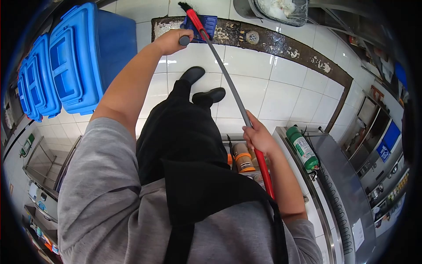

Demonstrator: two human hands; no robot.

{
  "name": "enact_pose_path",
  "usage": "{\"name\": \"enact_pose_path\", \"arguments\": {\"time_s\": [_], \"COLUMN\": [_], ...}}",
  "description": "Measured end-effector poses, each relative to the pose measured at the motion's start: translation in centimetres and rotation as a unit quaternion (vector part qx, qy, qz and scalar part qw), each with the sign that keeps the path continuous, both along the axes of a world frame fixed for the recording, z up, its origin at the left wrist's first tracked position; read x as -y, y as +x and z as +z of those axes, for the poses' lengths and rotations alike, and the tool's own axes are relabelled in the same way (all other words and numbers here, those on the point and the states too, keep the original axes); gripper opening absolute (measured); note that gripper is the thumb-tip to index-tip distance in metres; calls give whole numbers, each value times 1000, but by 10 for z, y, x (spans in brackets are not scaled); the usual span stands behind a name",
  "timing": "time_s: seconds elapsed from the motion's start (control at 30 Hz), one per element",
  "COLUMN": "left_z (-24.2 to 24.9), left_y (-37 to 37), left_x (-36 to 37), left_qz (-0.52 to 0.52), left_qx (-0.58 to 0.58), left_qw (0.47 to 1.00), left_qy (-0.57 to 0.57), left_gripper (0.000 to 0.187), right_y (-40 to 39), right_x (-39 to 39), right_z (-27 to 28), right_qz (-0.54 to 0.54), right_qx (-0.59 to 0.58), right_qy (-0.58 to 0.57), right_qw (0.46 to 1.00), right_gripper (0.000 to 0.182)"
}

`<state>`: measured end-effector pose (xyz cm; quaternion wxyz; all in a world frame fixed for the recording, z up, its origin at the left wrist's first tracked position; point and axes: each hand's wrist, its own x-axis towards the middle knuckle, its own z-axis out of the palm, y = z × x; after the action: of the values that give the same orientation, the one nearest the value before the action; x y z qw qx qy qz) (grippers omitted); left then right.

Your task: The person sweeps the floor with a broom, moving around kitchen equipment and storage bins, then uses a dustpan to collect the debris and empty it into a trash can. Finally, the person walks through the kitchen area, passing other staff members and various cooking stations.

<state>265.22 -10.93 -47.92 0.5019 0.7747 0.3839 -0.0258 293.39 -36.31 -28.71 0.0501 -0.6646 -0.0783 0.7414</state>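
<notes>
My left hand is closed round the upright handle of a long-handled dustpan, its grey end cap showing beside my thumb. Below that hand, the dustpan's blue pan rests on the floor over a dark drain strip. My right hand wraps round a broom with a grey and red pole. The pole slants from near my right side up to a red head with black bristles, which overlaps the pan's left part in this view. The bristle tips reach just beyond the pan.
Several blue lidded bins line the left. The worn drain strip crosses the white tile floor. A bin with a clear liner stands at the top. A green bottle is on the steel counter at right, near orange-lidded containers.
</notes>
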Motion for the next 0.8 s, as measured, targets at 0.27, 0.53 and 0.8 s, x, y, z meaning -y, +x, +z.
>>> {"name": "enact_pose_path", "arguments": {"time_s": [0.27, 0.53, 0.8], "left_z": [10, -18, -13], "left_y": [-28, -18, -23], "left_x": [-12, -6, -8], "left_qz": [-11, -11, 13], "left_qx": [20, 47, 63], "left_qw": [1000, 998, 998], "left_qy": [-9, 32, 28], "left_gripper": [18, 22, 21], "right_y": [78, 22, 13], "right_x": [20, 0, -18], "right_z": [-24, -13, 21], "right_qz": [183, 4, -144], "right_qx": [245, 83, -20], "right_qy": [72, -25, -31], "right_qw": [949, 996, 989], "right_gripper": [62, 62, 62]}}
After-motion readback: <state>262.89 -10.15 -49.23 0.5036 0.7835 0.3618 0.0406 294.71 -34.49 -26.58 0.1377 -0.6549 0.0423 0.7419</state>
